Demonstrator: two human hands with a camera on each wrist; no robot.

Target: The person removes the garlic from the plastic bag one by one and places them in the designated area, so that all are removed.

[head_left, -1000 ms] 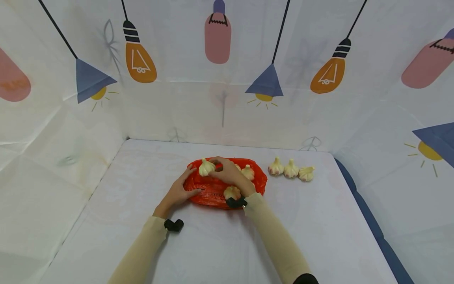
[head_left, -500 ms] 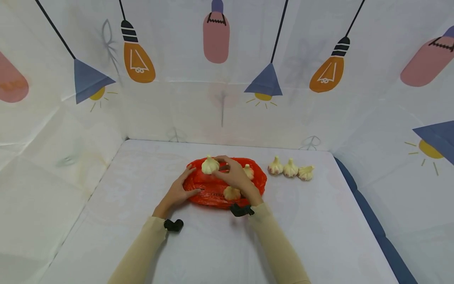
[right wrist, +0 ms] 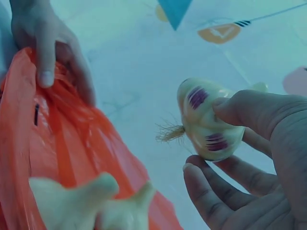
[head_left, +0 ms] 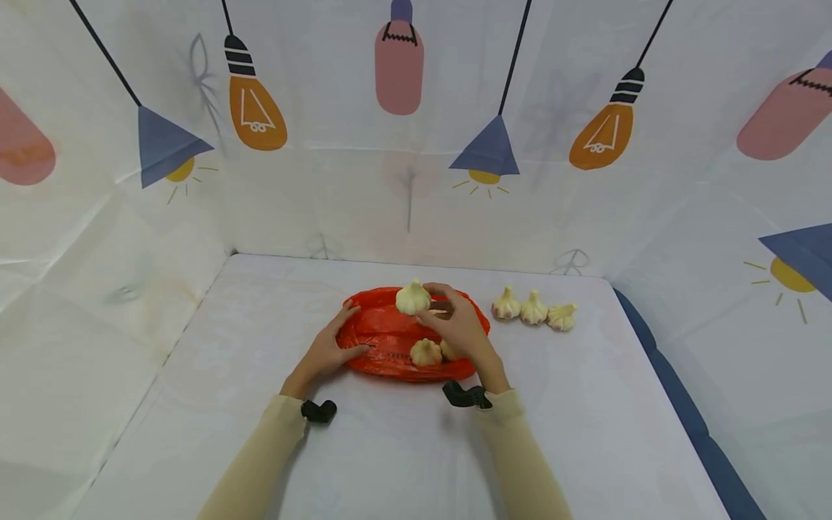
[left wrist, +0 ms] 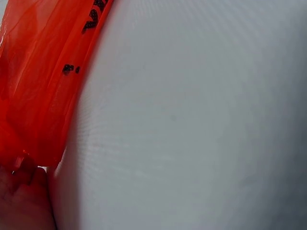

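Note:
My right hand [head_left: 460, 328] holds a pale garlic bulb [head_left: 412, 298] above the bag, pinched between thumb and fingers. In the right wrist view this garlic bulb [right wrist: 211, 120] shows purple patches and a tuft of dry roots. A red plastic bag [head_left: 383, 325] lies with its mouth spread wide. My left hand [head_left: 325, 354] grips the bag's left end, its thumb and fingers set apart along the rim. Inside the bag, garlic bulbs [head_left: 425, 352] sit toward the right, partly hidden behind my right hand and wrist.
Three garlic bulbs [head_left: 533, 310] stand in a row on the white table [head_left: 260, 303], right of the bag. White cloth walls [head_left: 364, 209] printed with lamps and light bulbs enclose the table's back and sides.
My right hand has moved rightward across the bag and slightly up, carrying the garlic bulb. My left hand stays at the bag's left end.

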